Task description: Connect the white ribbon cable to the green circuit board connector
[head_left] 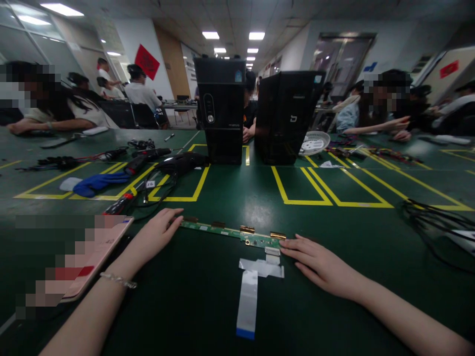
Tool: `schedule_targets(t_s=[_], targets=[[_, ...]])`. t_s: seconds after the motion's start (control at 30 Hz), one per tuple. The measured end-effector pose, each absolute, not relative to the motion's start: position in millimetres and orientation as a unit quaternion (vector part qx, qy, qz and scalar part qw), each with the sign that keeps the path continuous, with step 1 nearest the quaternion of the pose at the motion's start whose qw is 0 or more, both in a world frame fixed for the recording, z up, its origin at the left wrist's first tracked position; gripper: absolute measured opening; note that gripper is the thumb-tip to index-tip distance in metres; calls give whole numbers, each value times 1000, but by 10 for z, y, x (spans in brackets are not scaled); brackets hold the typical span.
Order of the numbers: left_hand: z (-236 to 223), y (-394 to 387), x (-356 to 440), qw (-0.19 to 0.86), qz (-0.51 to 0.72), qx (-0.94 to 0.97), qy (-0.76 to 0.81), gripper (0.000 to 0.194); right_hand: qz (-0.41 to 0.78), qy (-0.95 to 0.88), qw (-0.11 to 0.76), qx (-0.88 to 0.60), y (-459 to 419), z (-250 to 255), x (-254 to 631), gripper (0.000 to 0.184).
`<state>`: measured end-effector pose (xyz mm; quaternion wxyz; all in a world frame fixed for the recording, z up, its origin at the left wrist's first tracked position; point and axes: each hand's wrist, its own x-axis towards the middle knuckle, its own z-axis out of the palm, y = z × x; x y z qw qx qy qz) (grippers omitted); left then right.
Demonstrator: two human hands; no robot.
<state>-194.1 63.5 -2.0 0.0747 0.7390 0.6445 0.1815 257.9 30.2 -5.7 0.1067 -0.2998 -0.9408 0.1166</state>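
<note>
A long, narrow green circuit board (226, 231) lies across the dark green tabletop, with copper-coloured flexible tabs along its far edge. At its left end is my left hand (160, 231), fingers stretched out and thumb apart, touching or right beside the board. My right hand (315, 259) lies flat with fingers extended, their tips on the board's right end. From a white connector near that end, a flat ribbon cable (248, 301) runs toward me. It is folded across itself and ends in a blue tip.
Two black computer towers (224, 113) stand ahead. To the left are a pinkish tablet-like item (100, 257), a red-and-black screwdriver-like tool (122, 202), a blue glove (98, 184) and cables. Black cables (426, 232) lie right, a white basket (315, 142) farther back. Other people sit around.
</note>
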Motion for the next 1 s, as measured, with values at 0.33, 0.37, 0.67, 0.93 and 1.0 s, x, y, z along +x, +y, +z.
schedule_targets(t_s=[0.33,0.37,0.67,0.93,1.0], targets=[[31,611,-1887,92,168,730,655,54,70,-927,120,-349,56,-133,2866,39],[21,614,-1894,92,168,733,653,54,63,-924,124,-356,22,-137,2893,39],[0,608,-1898,94,149,734,656,54,7,-899,147,-412,-249,-257,3148,39],[24,573,-1863,102,116,735,660,56,-34,-877,169,-449,-381,-316,3246,36],[31,558,-1865,111,108,742,652,57,-47,-872,167,-457,-413,-341,3294,37]])
